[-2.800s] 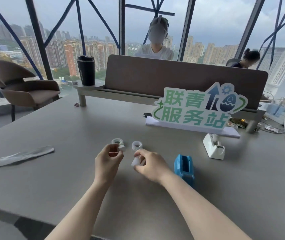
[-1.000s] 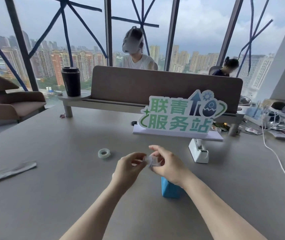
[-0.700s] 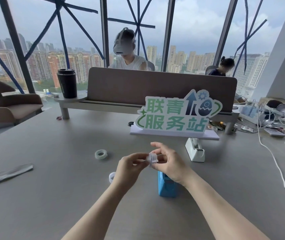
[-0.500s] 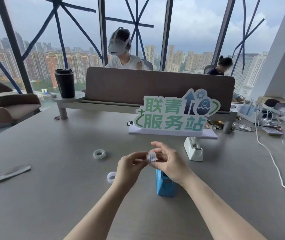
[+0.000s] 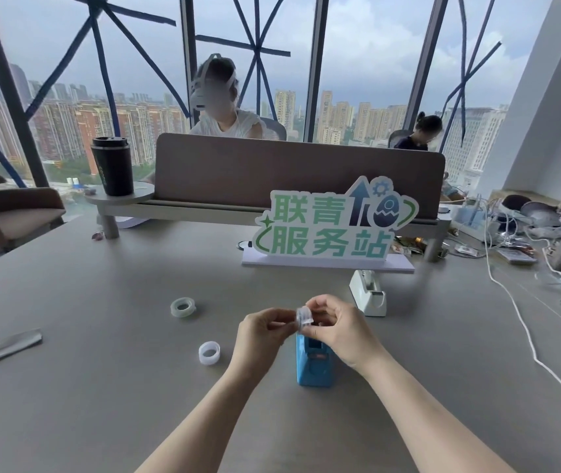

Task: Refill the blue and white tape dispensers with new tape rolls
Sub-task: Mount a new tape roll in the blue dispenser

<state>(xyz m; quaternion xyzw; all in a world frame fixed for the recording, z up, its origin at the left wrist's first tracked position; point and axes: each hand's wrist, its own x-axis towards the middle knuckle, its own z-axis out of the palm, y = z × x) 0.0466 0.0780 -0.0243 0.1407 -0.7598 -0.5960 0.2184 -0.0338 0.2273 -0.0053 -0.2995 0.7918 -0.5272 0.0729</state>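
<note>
Both hands, left hand (image 5: 261, 331) and right hand (image 5: 337, 331), are now pinching a tape roll (image 5: 304, 316) above the blue dispenser (image 5: 314, 367); neither dispenser looks refilled.

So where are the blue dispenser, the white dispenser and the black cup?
blue dispenser (image 5: 315, 368), head view, on its top face near the front.
white dispenser (image 5: 367, 295), head view, on its side wall.
black cup (image 5: 113, 170), head view, mid-body.

Small clear piece (image 5: 304, 316) pinched between left hand (image 5: 261, 333) and right hand (image 5: 338, 331): too small and blurred to identify. Blue dispenser (image 5: 314, 365): top hidden behind both hands. Silver strip (image 5: 1, 348) cut off by left edge. Clutter (image 5: 524, 230) at the worktop's far right indistinct. Both forearms run off the bottom edge.
</note>
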